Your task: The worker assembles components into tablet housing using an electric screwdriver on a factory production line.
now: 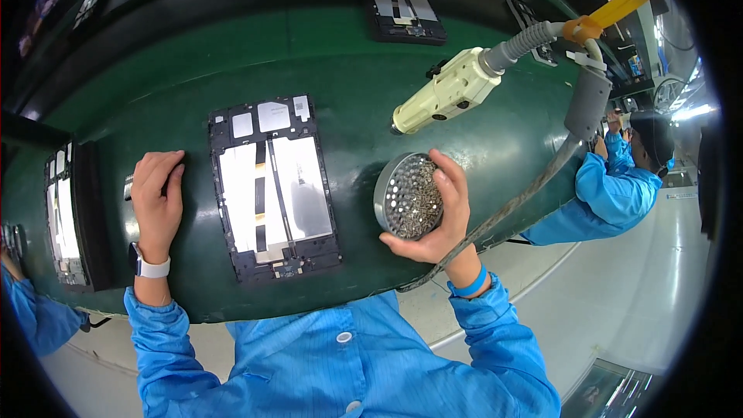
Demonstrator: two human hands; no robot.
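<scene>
My right hand [447,217] grips a round metal dish [380,203] from its right side, thumb at the near rim and fingers at the far rim. Small screws [418,197] fill the dish, which tilts slightly. To its left lies an opened tablet [309,178], showing silvery battery panels and dark ribbon cables. My left hand [158,197] rests left of this tablet, fingers curled together, with nothing visible in them. A small ribbed metal piece [128,187] peeks out beside that hand. Beyond the dish hangs a pale yellow electric screwdriver [445,94], nose downward, touching neither hand.
Another opened tablet [66,213] sits by a black block at far left. A further tablet [398,1] rests on the back ledge. The screwdriver's grey cable [511,205] sweeps past my right wrist. Co-workers in blue [619,186] sit at right and left on the green bench [356,271].
</scene>
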